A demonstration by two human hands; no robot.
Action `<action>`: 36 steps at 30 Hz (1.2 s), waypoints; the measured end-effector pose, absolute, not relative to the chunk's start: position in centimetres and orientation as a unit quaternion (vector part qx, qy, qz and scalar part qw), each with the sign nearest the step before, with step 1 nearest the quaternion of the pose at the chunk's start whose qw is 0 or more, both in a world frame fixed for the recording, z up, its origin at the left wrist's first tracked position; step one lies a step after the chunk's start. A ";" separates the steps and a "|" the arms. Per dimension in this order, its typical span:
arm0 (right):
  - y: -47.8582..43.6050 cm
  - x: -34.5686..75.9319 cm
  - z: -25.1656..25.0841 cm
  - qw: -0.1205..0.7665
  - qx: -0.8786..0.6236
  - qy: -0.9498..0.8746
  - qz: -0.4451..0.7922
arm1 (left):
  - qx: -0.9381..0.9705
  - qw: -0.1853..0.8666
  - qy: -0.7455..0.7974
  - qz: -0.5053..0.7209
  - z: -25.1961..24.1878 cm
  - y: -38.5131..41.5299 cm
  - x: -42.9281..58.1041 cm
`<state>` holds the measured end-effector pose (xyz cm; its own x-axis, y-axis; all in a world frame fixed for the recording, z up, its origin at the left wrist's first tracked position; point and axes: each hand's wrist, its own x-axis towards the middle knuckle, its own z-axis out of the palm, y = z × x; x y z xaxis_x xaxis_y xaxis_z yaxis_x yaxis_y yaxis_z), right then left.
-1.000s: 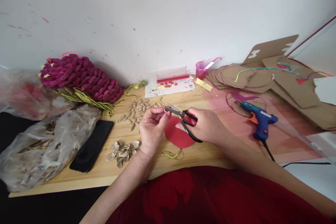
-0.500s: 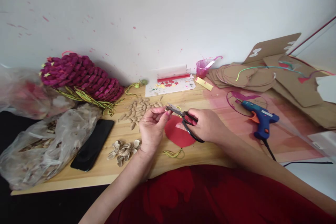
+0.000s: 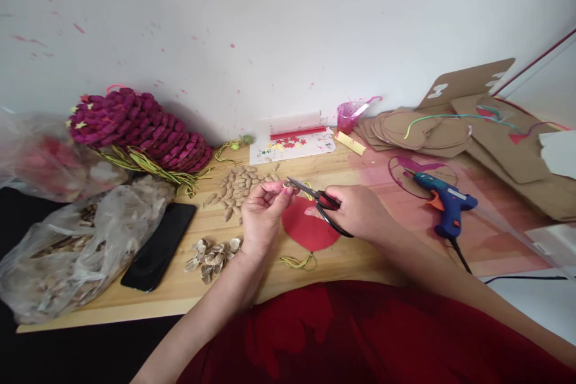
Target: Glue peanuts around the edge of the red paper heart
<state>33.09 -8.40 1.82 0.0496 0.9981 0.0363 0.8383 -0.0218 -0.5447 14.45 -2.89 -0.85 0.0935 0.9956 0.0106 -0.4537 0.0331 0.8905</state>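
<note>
A person's two bare hands meet above a wooden counter [image 3: 346, 264]. The left hand [image 3: 263, 213] pinches a small peanut shell [image 3: 288, 183] between thumb and fingertips. The right hand [image 3: 360, 211] grips black-handled scissors [image 3: 318, 195], their blades pointing left, tips at the shell. Below the scissors lies a red disc [image 3: 310, 229] with yellow-green string [image 3: 297, 262] at its near edge. Whole peanuts [image 3: 238, 185] are scattered beyond the left hand; opened shells [image 3: 212, 257] lie left of its wrist, beside a black phone [image 3: 158, 247]. Far right rests a blue glue gun [image 3: 447, 198].
</note>
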 end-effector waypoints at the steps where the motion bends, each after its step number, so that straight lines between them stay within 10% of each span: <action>1: -8.3 33.2 1.8 0.230 -0.694 -0.658 0.182 | 0.380 0.637 0.347 0.573 -0.8 -2.8 14.4; 36: -8.7 32.0 1.7 0.223 -0.694 -0.661 0.178 | 0.541 0.441 0.342 0.629 -1.5 -3.0 14.5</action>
<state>32.00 -8.74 1.73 0.0624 0.9968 0.0491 0.8380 -0.0256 -0.5450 14.51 -3.05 -1.52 -0.0250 0.9248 0.3797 -0.1844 -0.3775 0.9075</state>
